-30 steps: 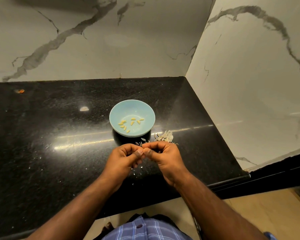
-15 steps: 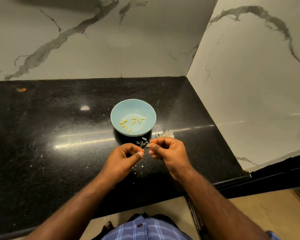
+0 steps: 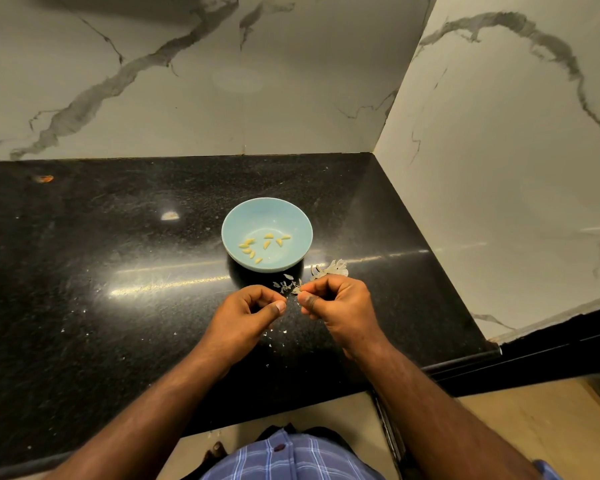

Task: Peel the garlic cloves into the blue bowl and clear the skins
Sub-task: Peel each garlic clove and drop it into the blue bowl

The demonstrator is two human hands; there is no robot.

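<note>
The blue bowl stands on the black counter with several peeled yellow garlic cloves in it. Just in front of it my left hand has its fingers curled and pinches a small garlic clove between thumb and forefinger, almost all of it hidden. My right hand, a finger's width to the right, pinches a thin garlic skin at its fingertips. Loose skins lie in a pile right of the bowl, and more flakes lie beyond my fingertips.
Tiny skin crumbs dot the counter under my hands. Marble walls close off the back and the right side. The counter's front edge runs just under my forearms. A small orange spot sits far left.
My hands were pressed together on the clove a second ago. They have now pulled apart, the right drawing skin away toward the right.
</note>
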